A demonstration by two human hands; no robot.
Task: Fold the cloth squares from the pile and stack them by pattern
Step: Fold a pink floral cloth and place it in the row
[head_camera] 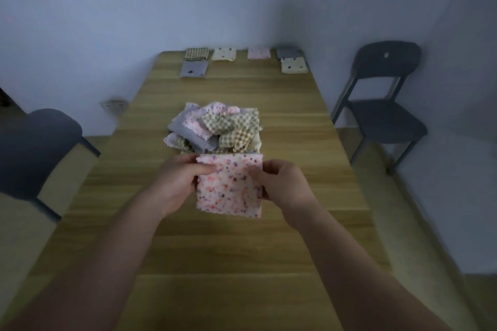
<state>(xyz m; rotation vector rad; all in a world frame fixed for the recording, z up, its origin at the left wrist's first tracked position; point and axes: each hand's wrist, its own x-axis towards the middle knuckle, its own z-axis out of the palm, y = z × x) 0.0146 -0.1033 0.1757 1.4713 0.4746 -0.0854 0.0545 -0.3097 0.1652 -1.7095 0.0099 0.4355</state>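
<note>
With our left hand (pixel 180 183) we are pinching the left edge of the folded pink cloth square with red and purple speckles (pixel 228 193), and our right hand (pixel 282 185) is pinching its right edge, so the cloth is being held between them over the light wooden table (pixel 215 250), just before the loose pile of mixed cloth squares (pixel 215 129). Its long axis is running away from us, and the small pink folded stack (pixel 258 53) is lying at the far table edge, beyond the pile and slightly right, so we are judging the right hand the nearer one.
</note>
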